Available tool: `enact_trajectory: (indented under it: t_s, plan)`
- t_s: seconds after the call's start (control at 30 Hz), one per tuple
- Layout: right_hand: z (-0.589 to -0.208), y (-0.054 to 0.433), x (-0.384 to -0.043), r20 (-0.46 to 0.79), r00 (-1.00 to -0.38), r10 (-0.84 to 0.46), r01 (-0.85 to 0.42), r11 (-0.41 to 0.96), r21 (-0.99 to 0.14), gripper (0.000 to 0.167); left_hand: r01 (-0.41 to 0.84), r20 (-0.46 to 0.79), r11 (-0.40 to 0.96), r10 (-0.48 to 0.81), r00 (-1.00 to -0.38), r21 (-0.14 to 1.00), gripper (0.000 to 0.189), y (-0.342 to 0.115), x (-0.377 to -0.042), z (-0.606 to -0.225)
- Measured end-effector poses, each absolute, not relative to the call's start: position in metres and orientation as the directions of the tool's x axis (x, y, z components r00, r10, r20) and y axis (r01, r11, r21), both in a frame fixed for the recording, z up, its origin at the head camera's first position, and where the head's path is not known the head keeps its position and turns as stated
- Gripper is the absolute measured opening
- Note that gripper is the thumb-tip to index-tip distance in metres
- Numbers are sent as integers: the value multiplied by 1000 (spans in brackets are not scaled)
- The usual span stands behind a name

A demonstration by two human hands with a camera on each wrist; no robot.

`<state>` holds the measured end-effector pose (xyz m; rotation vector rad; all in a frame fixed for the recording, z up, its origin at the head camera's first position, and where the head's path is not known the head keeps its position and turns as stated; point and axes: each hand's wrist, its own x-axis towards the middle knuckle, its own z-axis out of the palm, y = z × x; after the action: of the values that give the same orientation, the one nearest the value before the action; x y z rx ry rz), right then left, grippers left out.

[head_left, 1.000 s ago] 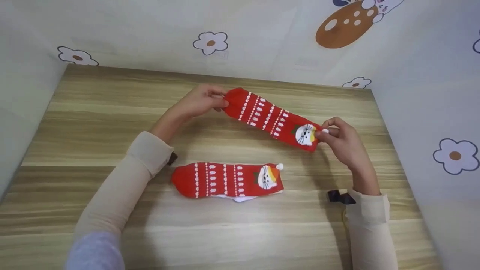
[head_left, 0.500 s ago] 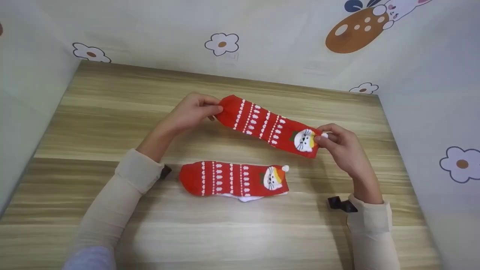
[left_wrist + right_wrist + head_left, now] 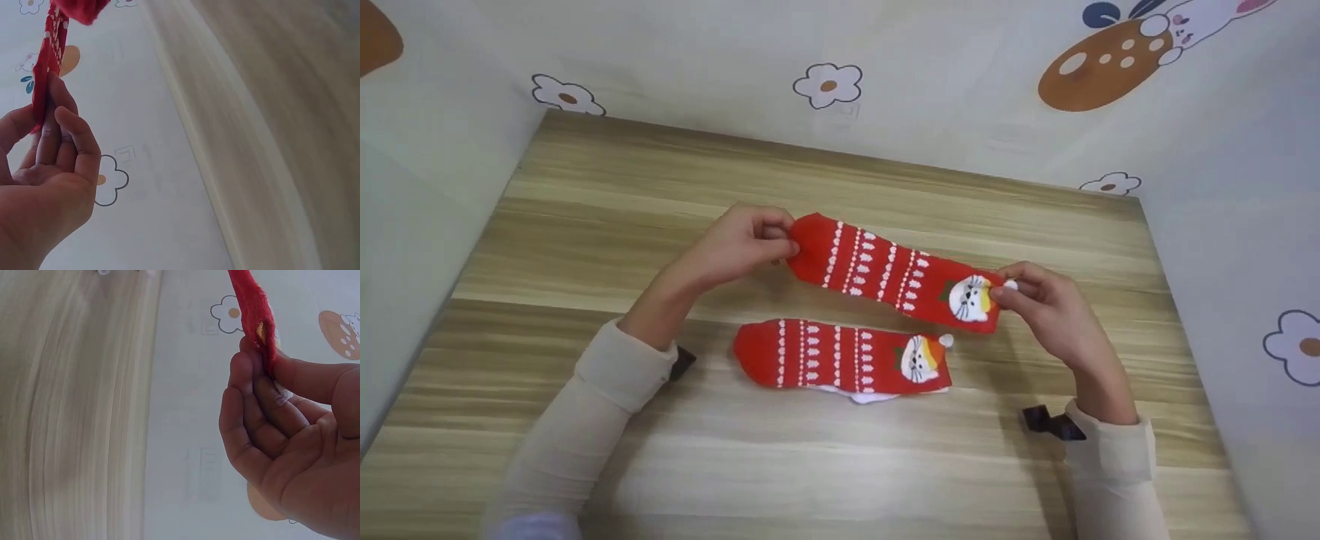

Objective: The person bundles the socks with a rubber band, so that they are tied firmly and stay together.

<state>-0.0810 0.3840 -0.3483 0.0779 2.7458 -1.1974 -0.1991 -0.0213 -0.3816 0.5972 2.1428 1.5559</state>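
Observation:
Stretched between my two hands is a red sock with white rows of pattern and a cat face at its cuff. My left hand pinches the toe end between thumb and fingers. At the cuff, my right hand pinches the corner beside the small white pompom. In the head view a matching red sock lies flat below the held one, with some white cloth showing under its near edge. The right wrist view has the cuff edge between thumb and fingertips.
The wood-grain table carries the lying sock. Pale walls with flower and rabbit pictures border it at the back and both sides. A small black piece is at the right cuff, another black piece at the left.
Both hands have brought the held sock down toward the near side, closer to the lying sock. The head view has shifted a little, so table and lying sock appear further right.

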Motion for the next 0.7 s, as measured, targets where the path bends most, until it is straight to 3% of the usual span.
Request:
enact_trajectory:
  t_s: [0.43,0.7]
  plan:
    - [-347,379,-73,-195,-975,-108,69,685,-725,23,92,-143,272,730,-668,958,11,-48,-185,-382]
    - [-347,375,-71,-290,-942,-172,93,695,-713,24,85,-192,281,817,-544,956,8,-60,-182,-384]
